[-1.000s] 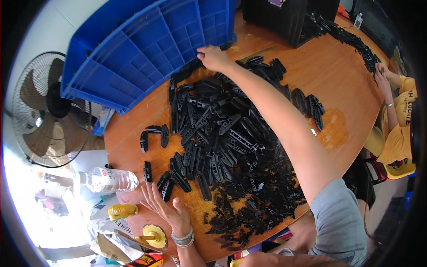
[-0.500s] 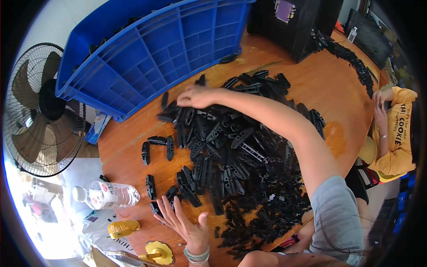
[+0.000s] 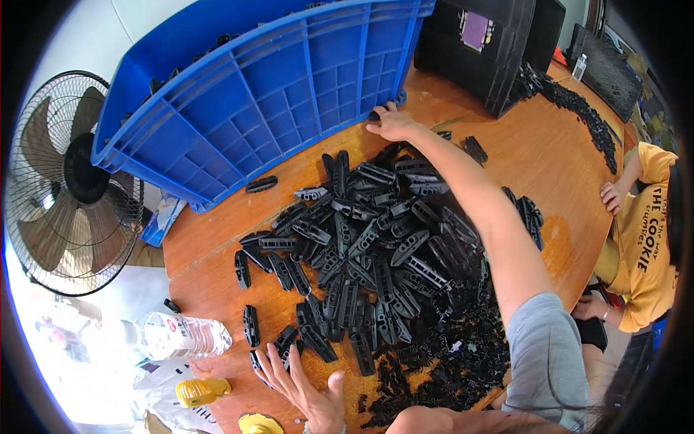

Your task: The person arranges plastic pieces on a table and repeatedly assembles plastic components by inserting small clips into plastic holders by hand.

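Beyond the pile, my right hand (image 3: 395,124) reaches to the foot of the blue crate, its fingers curled over a black plastic part (image 3: 376,114) lying there. My left hand (image 3: 311,390) is spread low near the table's front, its fingertips over a few black parts (image 3: 285,338) and holding nothing. Between the hands lies a heap of long, boat-shaped black plastic parts (image 3: 350,230). Closer to me, this heap runs into a pile of small black pieces (image 3: 441,376). One single black part (image 3: 262,184) rests apart, close to the crate.
The large blue crate (image 3: 282,94) holds black parts and stands at the back left. Right of it is a black bin (image 3: 463,61). A fan (image 3: 69,181), a water bottle (image 3: 184,336) and a yellow object (image 3: 202,392) are leftward. Another person in a yellow shirt (image 3: 643,231) sits at right.
My right hand has moved from the heap's far left side rightward and away, to the part by the crate. My left hand stays spread in nearly the same place. The view has shifted slightly.
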{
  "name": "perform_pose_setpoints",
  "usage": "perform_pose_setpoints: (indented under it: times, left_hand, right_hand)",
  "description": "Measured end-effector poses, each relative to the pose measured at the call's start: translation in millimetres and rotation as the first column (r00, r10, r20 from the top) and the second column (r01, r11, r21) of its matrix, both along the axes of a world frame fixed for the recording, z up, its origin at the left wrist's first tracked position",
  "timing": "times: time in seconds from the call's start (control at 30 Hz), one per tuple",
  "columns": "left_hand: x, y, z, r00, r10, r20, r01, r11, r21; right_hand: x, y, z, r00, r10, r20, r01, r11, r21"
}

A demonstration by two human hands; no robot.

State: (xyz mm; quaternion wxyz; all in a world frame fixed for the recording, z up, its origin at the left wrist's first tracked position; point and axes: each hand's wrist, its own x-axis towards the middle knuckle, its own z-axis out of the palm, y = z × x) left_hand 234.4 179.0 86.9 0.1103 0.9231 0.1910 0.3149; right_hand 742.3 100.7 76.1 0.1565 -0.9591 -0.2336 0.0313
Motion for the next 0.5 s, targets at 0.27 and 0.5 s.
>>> perform_pose_setpoints:
  times: [0.27,0.5]
  left_hand:
    - [-5.4,-1.6,-8.2,0.99,0.104,-0.097,-0.109,0.993,-0.044]
    - [-13.9,4.0,-10.1,0.977,0.2,-0.075,-0.201,0.98,-0.009]
  right_hand:
    - [-114.9,82.0,26.8,0.807,0.544,-0.229,-0.545,0.836,0.066]
    - [-192.6,151.1,27.8,0.89,0.412,-0.196,-0.431,0.9,-0.065]
